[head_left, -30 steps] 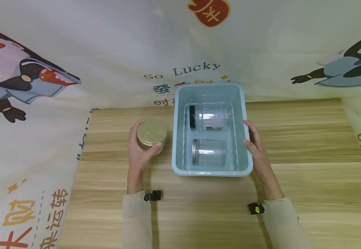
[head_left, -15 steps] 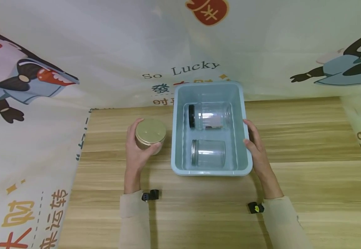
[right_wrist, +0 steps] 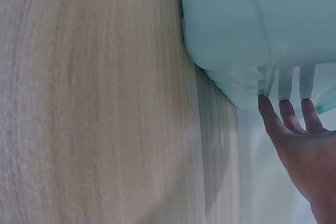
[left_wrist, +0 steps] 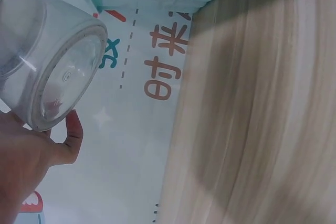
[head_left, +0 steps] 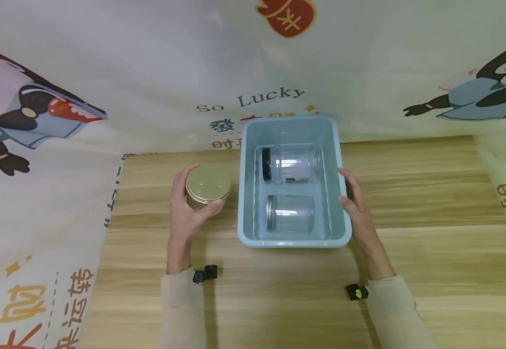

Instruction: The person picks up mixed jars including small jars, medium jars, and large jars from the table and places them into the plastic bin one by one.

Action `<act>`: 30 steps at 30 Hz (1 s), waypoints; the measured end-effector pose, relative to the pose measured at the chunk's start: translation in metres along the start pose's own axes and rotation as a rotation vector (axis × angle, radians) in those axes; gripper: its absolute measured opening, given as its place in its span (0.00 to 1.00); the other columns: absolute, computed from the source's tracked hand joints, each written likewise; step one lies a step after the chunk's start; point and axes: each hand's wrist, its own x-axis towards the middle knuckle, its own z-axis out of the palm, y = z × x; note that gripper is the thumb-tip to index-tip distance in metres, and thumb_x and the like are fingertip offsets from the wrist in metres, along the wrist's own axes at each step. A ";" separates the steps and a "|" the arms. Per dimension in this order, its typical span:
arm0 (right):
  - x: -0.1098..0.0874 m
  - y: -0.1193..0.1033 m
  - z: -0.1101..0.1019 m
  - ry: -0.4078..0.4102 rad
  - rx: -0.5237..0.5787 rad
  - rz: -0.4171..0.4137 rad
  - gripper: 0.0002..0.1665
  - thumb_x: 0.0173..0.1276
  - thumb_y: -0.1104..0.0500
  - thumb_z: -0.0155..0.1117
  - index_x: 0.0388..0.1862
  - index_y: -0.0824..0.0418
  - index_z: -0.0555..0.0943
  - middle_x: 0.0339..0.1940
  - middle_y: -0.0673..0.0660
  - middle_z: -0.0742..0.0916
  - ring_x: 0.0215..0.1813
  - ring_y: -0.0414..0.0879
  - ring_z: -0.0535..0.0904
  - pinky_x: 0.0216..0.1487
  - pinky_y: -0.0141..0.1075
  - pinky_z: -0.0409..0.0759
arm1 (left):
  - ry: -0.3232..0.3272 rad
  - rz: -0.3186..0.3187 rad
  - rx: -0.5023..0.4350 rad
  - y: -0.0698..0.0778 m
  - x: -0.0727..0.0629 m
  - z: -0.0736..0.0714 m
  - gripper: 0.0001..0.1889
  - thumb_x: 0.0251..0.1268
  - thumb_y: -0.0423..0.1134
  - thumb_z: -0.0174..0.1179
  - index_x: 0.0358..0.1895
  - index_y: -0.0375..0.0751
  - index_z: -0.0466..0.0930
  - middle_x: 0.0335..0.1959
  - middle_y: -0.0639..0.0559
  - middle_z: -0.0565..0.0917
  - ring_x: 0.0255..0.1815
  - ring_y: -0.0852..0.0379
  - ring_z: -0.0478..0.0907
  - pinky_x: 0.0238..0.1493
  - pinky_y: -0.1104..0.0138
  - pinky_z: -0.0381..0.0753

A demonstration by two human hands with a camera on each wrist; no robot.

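In the head view my left hand [head_left: 187, 208] grips a clear jar with a gold lid [head_left: 208, 182], left of the light blue tub [head_left: 294, 244]. The jar's clear round base [left_wrist: 71, 77] shows in the left wrist view, held off the table. My right hand [head_left: 361, 215] touches the tub's right side, its fingertips [right_wrist: 265, 103] against the outer wall. Inside the tub two clear jars lie on their sides: one with a black lid [head_left: 294, 164] farther back, one with a silver lid [head_left: 291, 214] nearer. Both their lids face left.
The tub stands on a wood-grain table [head_left: 279, 300], close to a printed cloth [head_left: 157, 87] hanging behind. More of this cloth covers the left and right sides. Small black devices sit at both wrists.
My left hand has moved a little to the left and lifted the gold-lidded jar slightly, away from the tub. My right hand stays at the tub's side.
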 end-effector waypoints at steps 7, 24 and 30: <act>-0.001 0.000 0.001 0.009 -0.014 0.026 0.34 0.73 0.60 0.43 0.78 0.51 0.59 0.74 0.55 0.64 0.66 0.51 0.61 0.59 0.40 0.66 | -0.016 0.036 0.033 0.007 0.003 0.000 0.44 0.36 0.30 0.76 0.66 0.32 0.70 0.58 0.33 0.73 0.59 0.43 0.70 0.63 0.44 0.67; -0.001 0.001 0.001 -0.011 -0.041 -0.018 0.33 0.74 0.59 0.42 0.78 0.52 0.59 0.78 0.57 0.60 0.72 0.49 0.57 0.66 0.36 0.58 | -0.053 0.147 0.114 -0.002 0.021 0.004 0.47 0.32 0.37 0.80 0.67 0.43 0.73 0.58 0.40 0.75 0.58 0.45 0.71 0.60 0.45 0.70; -0.002 0.000 0.003 -0.001 -0.009 -0.016 0.34 0.72 0.60 0.43 0.78 0.55 0.59 0.78 0.55 0.61 0.73 0.48 0.56 0.67 0.36 0.58 | -0.074 0.167 0.120 -0.008 0.024 0.006 0.46 0.33 0.44 0.79 0.67 0.51 0.74 0.58 0.46 0.75 0.59 0.50 0.70 0.60 0.47 0.71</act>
